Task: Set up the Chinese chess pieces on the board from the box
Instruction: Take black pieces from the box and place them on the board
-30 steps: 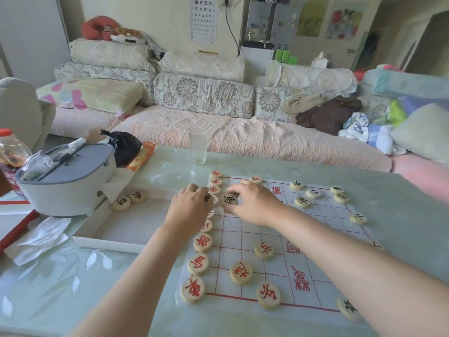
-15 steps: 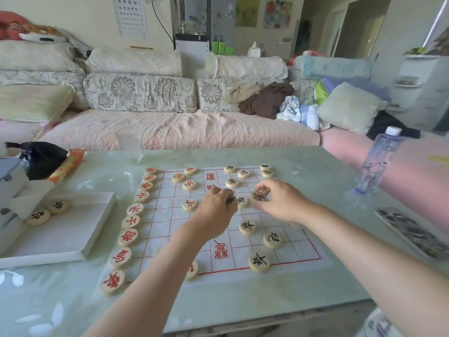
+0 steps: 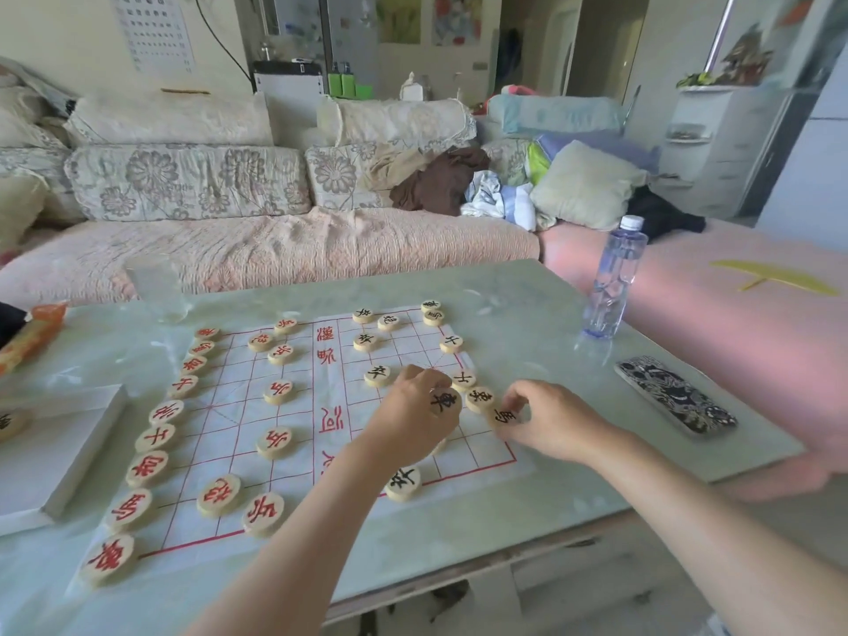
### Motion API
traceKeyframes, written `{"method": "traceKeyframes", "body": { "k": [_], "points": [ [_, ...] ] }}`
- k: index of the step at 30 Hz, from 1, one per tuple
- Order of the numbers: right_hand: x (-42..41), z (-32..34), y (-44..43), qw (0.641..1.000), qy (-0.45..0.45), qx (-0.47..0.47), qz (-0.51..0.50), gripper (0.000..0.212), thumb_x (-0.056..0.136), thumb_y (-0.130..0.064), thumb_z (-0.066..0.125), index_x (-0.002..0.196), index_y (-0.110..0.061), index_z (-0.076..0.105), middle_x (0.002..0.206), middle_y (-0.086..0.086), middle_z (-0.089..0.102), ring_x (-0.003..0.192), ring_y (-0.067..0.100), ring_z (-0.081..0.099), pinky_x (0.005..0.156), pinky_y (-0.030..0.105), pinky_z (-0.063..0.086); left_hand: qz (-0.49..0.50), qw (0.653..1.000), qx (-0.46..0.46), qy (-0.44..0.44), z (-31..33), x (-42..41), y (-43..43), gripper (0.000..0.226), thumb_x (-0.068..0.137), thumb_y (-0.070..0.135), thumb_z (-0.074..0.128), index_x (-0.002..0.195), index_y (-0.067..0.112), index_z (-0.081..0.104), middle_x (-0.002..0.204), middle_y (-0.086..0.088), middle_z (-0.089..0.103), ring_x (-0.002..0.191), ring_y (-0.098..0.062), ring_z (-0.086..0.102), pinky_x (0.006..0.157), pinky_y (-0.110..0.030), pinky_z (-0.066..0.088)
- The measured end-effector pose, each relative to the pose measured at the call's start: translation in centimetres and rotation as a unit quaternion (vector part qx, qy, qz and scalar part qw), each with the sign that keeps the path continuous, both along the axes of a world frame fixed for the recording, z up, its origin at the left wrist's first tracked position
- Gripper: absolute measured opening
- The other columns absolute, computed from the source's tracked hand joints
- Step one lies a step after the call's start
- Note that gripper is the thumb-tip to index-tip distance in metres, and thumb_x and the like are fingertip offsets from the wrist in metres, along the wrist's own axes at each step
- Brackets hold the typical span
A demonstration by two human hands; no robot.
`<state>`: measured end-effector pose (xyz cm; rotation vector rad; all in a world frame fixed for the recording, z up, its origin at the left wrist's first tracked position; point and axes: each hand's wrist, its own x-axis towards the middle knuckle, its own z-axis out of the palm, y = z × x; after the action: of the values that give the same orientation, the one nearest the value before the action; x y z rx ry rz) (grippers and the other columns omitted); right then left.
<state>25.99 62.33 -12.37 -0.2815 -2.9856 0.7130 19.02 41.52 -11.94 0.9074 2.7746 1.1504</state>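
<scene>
Board: white sheet with red grid (image 3: 293, 420), flat on the pale green table (image 3: 541, 406); red characters down the centre band.
Red pieces: nine in a line along the board's left edge, from the far disc (image 3: 207, 333) to the near corner disc (image 3: 109, 558). More red discs sit inside the grid, among them one near the front edge (image 3: 263, 513) and one beside it (image 3: 219, 495).
Black pieces: scattered over the right half; a pair at the far right corner (image 3: 432, 311), one alone in mid-grid (image 3: 377, 375), one at the near edge (image 3: 403, 483) just by the left forearm.
Left hand: (image 3: 415, 422) over the board's right side, fingers curled, pinching a black-lettered disc (image 3: 444, 401) tilted up so its face shows.
Right hand: (image 3: 548, 422) at the board's right edge, thumb and fingertips closed on another black-lettered disc (image 3: 504, 416), low at the board surface; contact with the board cannot be told.
Between hands: one black disc (image 3: 479, 398) lying flat, another (image 3: 463, 380) just beyond it.
Box: white, open (image 3: 59, 456), on the table left of the board; one disc (image 3: 9, 422) partly visible inside at the frame edge.
Other items: water bottle (image 3: 615, 277) upright at the far right of the table; patterned phone (image 3: 674, 394) flat near the right edge; clear glass (image 3: 158, 289) behind the board; orange packet (image 3: 32, 335) far left.
</scene>
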Motion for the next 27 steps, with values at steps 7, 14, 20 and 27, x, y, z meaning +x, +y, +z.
{"method": "traceKeyframes", "body": {
  "k": [7, 14, 20, 27],
  "points": [
    [-0.5, -1.2, -0.8, 0.999, 0.021, 0.039, 0.008, 0.027, 0.079, -0.052, 0.071, 0.097, -0.032, 0.065, 0.104, -0.013, 0.062, 0.099, 0.014, 0.061, 0.081, 0.031, 0.048, -0.011, 0.998, 0.022, -0.054, -0.7, 0.6, 1.2, 0.041, 0.078, 0.019, 0.072, 0.116, 0.028, 0.060, 0.115, 0.001, 0.052, 0.095, -0.014, 0.059, 0.071, -0.008, 0.042],
    [-1.3, 0.9, -2.3, 0.984, 0.071, -0.158, -0.030, 0.015, 0.088, -0.040, 0.066, 0.081, -0.028, 0.069, 0.087, -0.010, 0.068, 0.082, 0.013, 0.062, 0.074, 0.031, 0.048, 0.008, 0.995, 0.062, -0.078, -0.2, 1.0, 1.7, 0.045, 0.075, 0.023, 0.076, 0.114, 0.025, 0.056, 0.107, 0.013, 0.061, 0.088, -0.006, 0.062, 0.067, -0.013, 0.049],
    [-0.2, 1.5, -3.1, 0.935, 0.016, -0.353, -0.028, 0.029, 0.077, -0.030, 0.083, 0.101, -0.020, 0.071, 0.092, 0.003, 0.075, 0.063, 0.011, 0.063, 0.056, 0.021, 0.048, 0.022, 0.988, 0.109, -0.108, 0.1, 1.9, 2.9, 0.051, 0.063, 0.031, 0.085, 0.109, 0.027, 0.063, 0.105, 0.013, 0.063, 0.079, -0.001, 0.065, 0.052, -0.006, 0.044],
    [1.0, 1.5, -2.0, 0.955, 0.035, -0.290, -0.043, 0.017, 0.075, -0.026, 0.080, 0.089, -0.022, 0.072, 0.080, -0.007, 0.074, 0.068, 0.009, 0.066, 0.066, 0.025, 0.053, -0.043, 0.971, 0.171, -0.161, -0.7, 2.7, 3.5, 0.072, 0.067, 0.010, 0.085, 0.127, 0.023, 0.049, 0.111, 0.008, 0.059, 0.087, -0.005, 0.063, 0.068, -0.015, 0.051]
  ]
}}
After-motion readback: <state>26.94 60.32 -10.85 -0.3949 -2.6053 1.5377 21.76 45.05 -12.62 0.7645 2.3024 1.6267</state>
